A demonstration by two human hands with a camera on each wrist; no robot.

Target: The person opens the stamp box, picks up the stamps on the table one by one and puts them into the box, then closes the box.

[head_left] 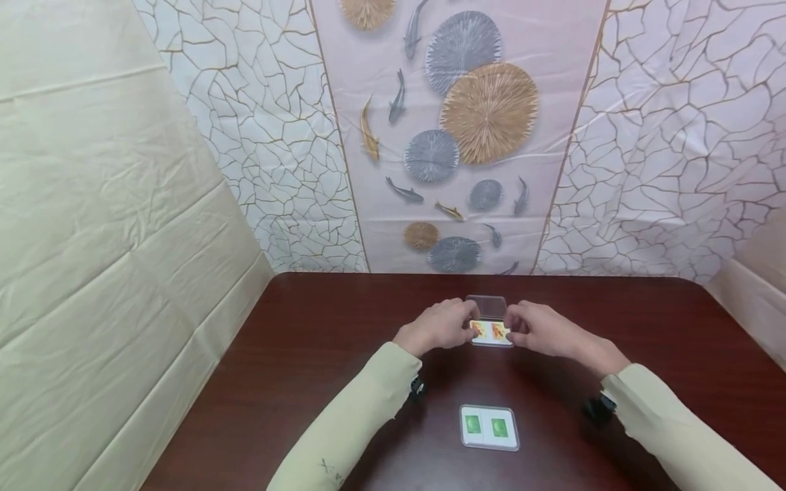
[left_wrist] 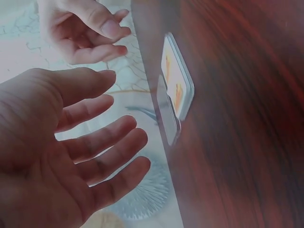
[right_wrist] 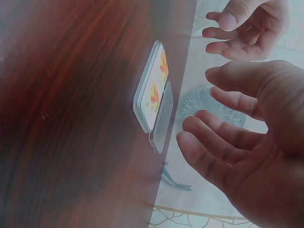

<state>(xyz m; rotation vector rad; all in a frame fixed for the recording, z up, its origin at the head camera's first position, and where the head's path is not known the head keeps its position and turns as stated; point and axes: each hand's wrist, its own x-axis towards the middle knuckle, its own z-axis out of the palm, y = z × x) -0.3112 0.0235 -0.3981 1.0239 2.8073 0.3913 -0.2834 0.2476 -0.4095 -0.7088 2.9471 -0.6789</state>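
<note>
A flat clear case (head_left: 491,334) with two orange pictures on a white insert lies on the table, its transparent lid (head_left: 486,305) tilted up on the far side. My left hand (head_left: 439,324) is above the case's left end, fingers loosely bent. On the other side my right hand (head_left: 548,329) mirrors it over the right end. Both wrist views show a gap between the fingertips and the case (left_wrist: 175,83), with nothing in either hand. Nearer to me a second flat clear case (head_left: 489,443) lies closed, showing two green pictures.
The dark reddish-brown wooden table (head_left: 295,382) ends at a patterned backdrop (head_left: 424,204) with fish and round leaf shapes. Pale cloth (head_left: 123,239) hangs along the left side. A small black device (head_left: 600,407) sits at my right wrist.
</note>
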